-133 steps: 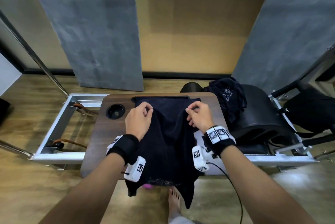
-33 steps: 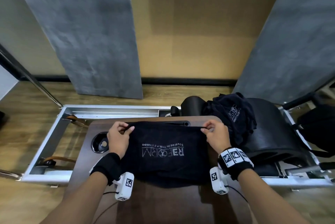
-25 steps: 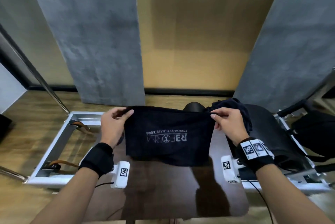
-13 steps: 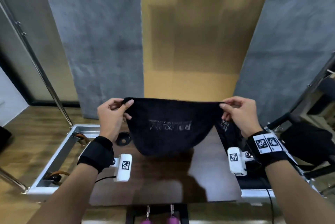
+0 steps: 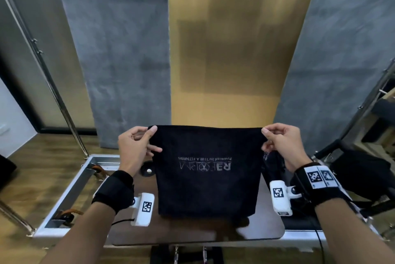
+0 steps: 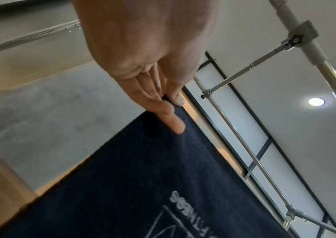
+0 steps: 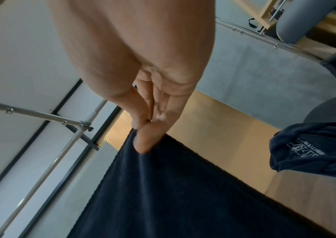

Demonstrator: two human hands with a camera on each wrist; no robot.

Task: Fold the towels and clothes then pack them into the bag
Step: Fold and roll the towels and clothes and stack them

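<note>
My left hand (image 5: 133, 150) and right hand (image 5: 282, 144) each pinch a top corner of the dark towel (image 5: 208, 169), grip tight on cloth. It hangs above the tabletop (image 5: 265, 229); lower hem possibly touching.

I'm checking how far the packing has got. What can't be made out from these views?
- Bag: a black shape behind the right hand in the head view may be it; wrist and frame edge cut it off.
- Dark towel: layer count hidden behind its front face.
- Second dark cloth: mostly hidden in the head view; its edge is cut off in the right wrist view.
- Left hand: its lower fingers are hidden in the left wrist view.
</note>
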